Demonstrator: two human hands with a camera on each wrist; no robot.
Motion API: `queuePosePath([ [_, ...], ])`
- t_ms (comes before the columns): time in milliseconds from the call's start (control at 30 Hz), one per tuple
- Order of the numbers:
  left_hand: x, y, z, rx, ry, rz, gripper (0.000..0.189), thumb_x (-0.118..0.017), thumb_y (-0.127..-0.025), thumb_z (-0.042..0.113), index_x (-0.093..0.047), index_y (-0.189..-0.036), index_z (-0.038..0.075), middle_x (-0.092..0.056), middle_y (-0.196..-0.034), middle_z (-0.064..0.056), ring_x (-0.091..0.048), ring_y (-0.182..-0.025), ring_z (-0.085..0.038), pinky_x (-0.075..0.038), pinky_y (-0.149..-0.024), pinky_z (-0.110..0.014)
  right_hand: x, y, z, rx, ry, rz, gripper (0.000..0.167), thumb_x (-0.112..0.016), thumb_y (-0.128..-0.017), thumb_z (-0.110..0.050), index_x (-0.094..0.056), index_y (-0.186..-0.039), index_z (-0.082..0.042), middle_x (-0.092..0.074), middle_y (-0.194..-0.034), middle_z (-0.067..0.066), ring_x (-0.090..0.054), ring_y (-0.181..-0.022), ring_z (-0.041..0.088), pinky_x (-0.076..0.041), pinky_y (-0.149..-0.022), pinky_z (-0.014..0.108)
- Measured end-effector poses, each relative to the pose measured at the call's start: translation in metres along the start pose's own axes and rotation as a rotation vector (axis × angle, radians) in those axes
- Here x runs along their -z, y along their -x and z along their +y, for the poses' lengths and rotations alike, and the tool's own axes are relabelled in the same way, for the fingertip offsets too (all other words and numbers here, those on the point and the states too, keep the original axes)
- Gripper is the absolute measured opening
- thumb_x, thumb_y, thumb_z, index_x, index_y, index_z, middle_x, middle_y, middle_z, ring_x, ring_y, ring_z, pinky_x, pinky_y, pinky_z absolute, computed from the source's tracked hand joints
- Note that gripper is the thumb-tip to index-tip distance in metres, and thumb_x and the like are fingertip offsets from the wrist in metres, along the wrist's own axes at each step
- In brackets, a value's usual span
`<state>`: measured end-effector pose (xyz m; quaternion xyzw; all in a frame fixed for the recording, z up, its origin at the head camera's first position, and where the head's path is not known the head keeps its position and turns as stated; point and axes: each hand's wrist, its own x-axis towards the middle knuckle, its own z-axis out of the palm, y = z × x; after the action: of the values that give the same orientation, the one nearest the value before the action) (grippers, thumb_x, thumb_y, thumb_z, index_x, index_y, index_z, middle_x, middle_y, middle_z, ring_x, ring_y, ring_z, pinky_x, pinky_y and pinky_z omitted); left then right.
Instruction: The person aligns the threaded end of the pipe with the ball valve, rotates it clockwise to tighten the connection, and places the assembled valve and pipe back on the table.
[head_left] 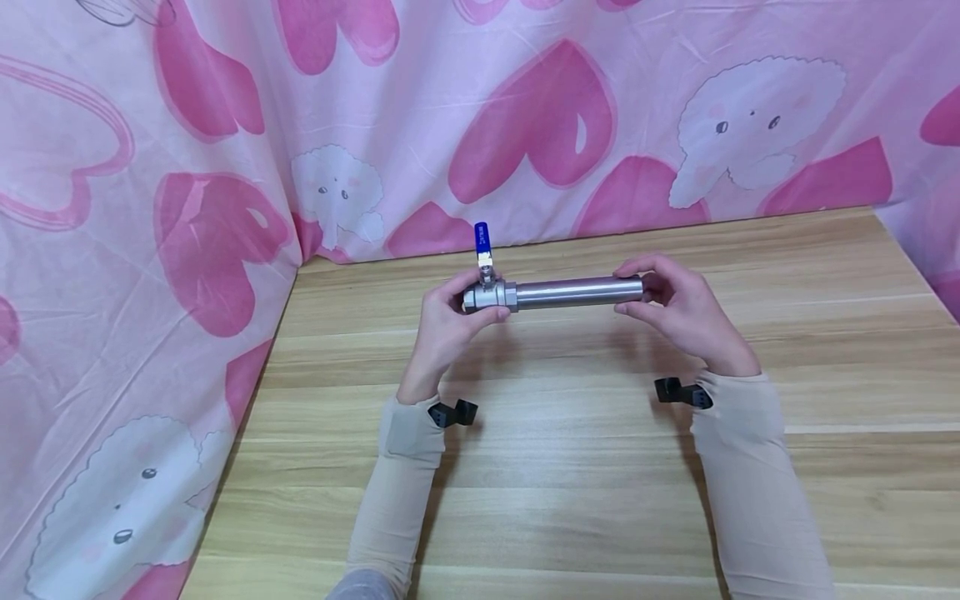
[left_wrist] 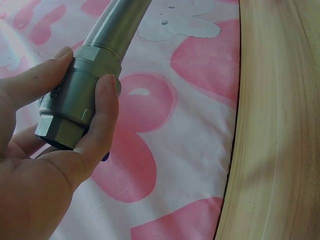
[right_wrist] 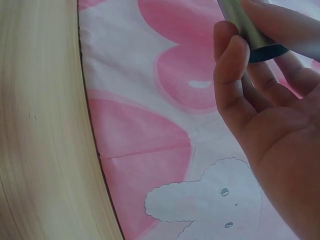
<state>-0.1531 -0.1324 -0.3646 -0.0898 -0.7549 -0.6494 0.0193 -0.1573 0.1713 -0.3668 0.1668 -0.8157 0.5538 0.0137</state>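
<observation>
A silver ball valve (head_left: 489, 296) with a blue lever handle (head_left: 482, 239) pointing away from me is joined to one end of a steel pipe (head_left: 577, 292). My left hand (head_left: 447, 329) grips the valve body between thumb and fingers. At the pipe's other end, my right hand (head_left: 686, 312) pinches it with thumb and fingers. The pipe lies roughly level above the table. In the left wrist view, the hexagonal end of the valve (left_wrist: 60, 131) shows between the fingers. The right wrist view shows the open end of the pipe (right_wrist: 267, 52) within the right hand.
A wooden table (head_left: 555, 500) lies beneath both hands. Pink and white cloth (head_left: 420, 108) with hearts and cartoon faces hangs behind it and along its left edge. A black mount (head_left: 453, 412) is strapped at each wrist over beige sleeves.
</observation>
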Motion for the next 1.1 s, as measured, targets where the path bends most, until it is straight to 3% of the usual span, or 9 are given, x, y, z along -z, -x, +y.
queuePosePath([
  [800,0.0003,0.0009,0.0015,0.025,-0.006,0.009,0.051,-0.083,-0.072,0.002,-0.067,-0.12,0.009,-0.066,-0.12,-0.009,-0.06,-0.1,-0.021,-0.054,-0.085,-0.027,0.0017,0.0004,0.0002,-0.05,0.047,0.013,0.039,-0.077,-0.081,-0.007,-0.064,-0.117,-0.012,-0.065,-0.099,-0.007,-0.058,-0.079,0.012,-0.049,-0.064,0.017],
  [1100,0.0007,0.0012,0.0012,0.033,-0.019,0.006,0.051,-0.083,-0.072,0.004,-0.067,-0.12,0.01,-0.066,-0.12,-0.008,-0.06,-0.099,-0.021,-0.055,-0.085,-0.029,0.0026,0.0015,-0.001,-0.075,0.055,0.001,0.037,-0.076,-0.083,-0.014,-0.065,-0.118,-0.013,-0.065,-0.104,0.003,-0.06,-0.08,0.011,-0.052,-0.066,0.017],
])
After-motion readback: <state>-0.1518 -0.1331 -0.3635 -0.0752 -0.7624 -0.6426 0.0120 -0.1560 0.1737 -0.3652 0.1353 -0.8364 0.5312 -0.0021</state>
